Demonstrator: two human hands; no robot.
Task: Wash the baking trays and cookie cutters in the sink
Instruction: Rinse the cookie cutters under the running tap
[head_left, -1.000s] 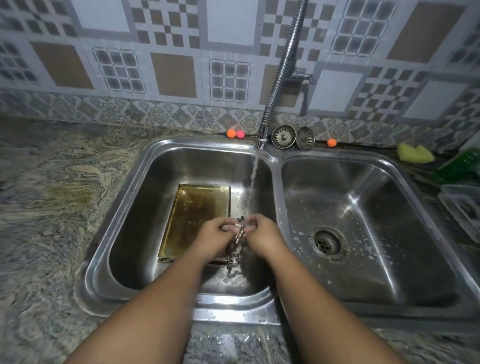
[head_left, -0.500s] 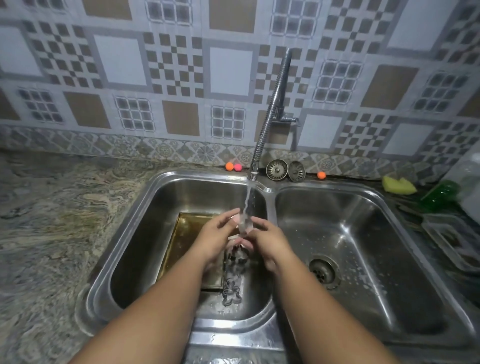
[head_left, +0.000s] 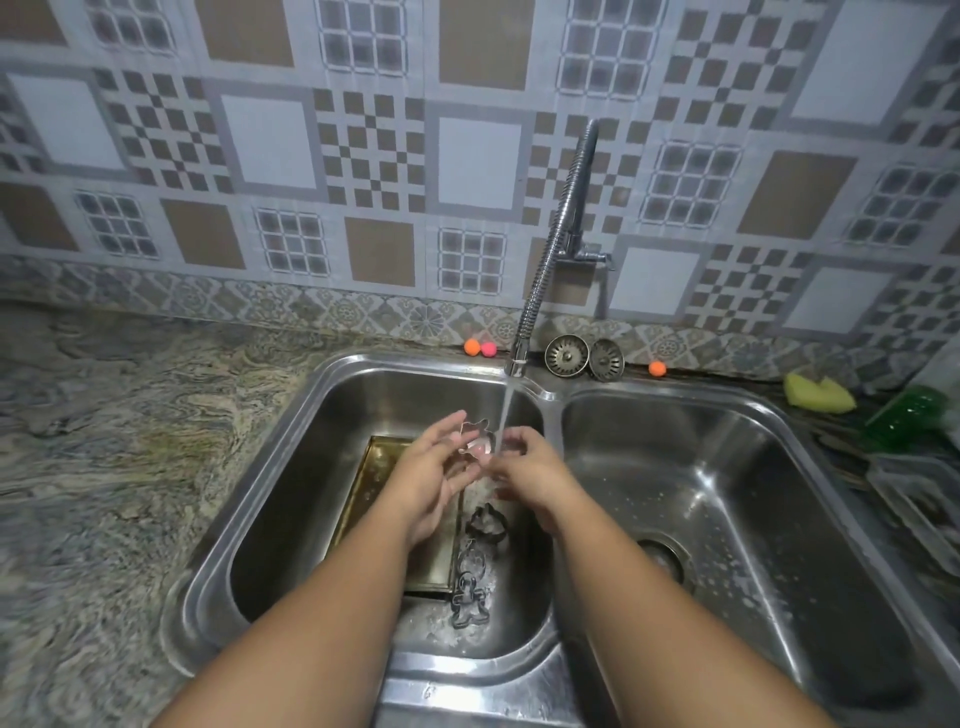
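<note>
My left hand (head_left: 434, 478) holds a small metal cookie cutter (head_left: 475, 440) under the running water from the tap (head_left: 558, 244), over the left basin (head_left: 291, 499). My right hand (head_left: 530, 470) touches the cutter's right side beneath the stream, fingers curled. A golden baking tray (head_left: 374, 467) lies flat on the left basin's floor, partly hidden by my left forearm. Beside it lie several metal cookie cutters, among them a gingerbread-man one (head_left: 469, 603) and a rounded one (head_left: 488, 522).
The right basin (head_left: 727, 499) holds only its drain (head_left: 660, 558). Two sink strainers (head_left: 584, 356) and small orange and pink balls (head_left: 478, 347) sit on the back ledge. A yellow sponge (head_left: 818, 392), a green bottle (head_left: 906, 410) and a clear container (head_left: 919, 493) stand at the right. Marble counter (head_left: 104, 467) lies left.
Both hands have risen from low in the basin up toward the tap. The cutter has turned from edge-on to showing its outline under the stream. The camera tilted upward.
</note>
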